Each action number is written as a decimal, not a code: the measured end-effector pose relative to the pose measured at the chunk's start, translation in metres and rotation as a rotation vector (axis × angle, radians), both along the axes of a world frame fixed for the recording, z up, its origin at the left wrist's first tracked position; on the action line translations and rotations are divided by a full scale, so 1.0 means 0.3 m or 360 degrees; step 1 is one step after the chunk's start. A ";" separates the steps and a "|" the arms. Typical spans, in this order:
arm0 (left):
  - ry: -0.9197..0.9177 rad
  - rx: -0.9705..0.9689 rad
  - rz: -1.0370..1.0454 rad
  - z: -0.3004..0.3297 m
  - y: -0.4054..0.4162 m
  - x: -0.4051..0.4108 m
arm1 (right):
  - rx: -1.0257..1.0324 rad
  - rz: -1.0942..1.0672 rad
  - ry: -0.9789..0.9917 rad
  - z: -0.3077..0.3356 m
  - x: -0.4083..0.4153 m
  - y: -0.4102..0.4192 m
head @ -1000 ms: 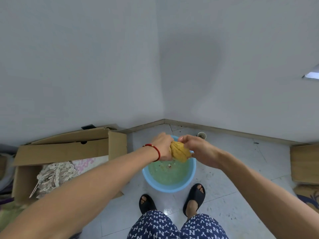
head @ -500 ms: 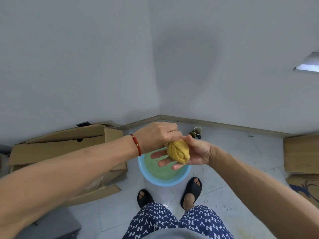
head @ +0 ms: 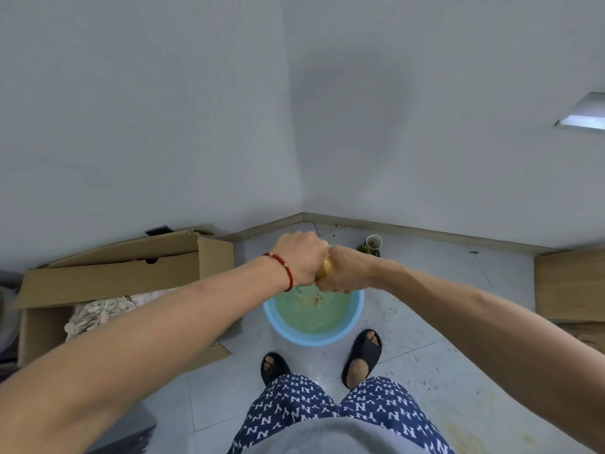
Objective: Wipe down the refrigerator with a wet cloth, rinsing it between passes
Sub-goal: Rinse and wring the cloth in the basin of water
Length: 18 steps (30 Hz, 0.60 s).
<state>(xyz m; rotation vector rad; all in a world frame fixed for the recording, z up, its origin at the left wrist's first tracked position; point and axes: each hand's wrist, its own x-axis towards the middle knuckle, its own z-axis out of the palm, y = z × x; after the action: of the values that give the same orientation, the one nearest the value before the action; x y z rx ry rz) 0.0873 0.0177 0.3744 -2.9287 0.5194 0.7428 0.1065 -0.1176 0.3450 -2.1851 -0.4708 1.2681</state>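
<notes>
Both hands meet above the basin [head: 355, 317], fists closed around the cloth [head: 325, 269]. The left hand [head: 301, 258] and right hand [head: 347, 273] press together, so only a sliver of yellow shows between them; it looks wrung tight. The basin holds greenish water, on the floor [head: 425, 355] before the sandals [head: 361, 355].
</notes>
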 end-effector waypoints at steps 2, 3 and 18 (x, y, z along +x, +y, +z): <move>0.0010 -0.0029 0.0136 -0.001 -0.010 0.003 | -0.0140 0.0108 -0.0409 -0.001 -0.009 0.010; 0.0015 -0.0052 0.0205 -0.003 -0.012 0.000 | -0.0153 0.0170 -0.0555 -0.004 -0.012 0.013; 0.0283 -0.1218 0.1435 -0.024 -0.026 -0.079 | 0.0158 0.0812 -0.1783 -0.005 0.061 -0.021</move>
<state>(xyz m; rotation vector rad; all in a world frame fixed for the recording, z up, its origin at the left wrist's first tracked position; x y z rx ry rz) 0.0637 0.0099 0.3671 -3.8117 -0.7799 1.0487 0.1247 -0.1240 0.3435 -2.5957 -1.5369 0.0505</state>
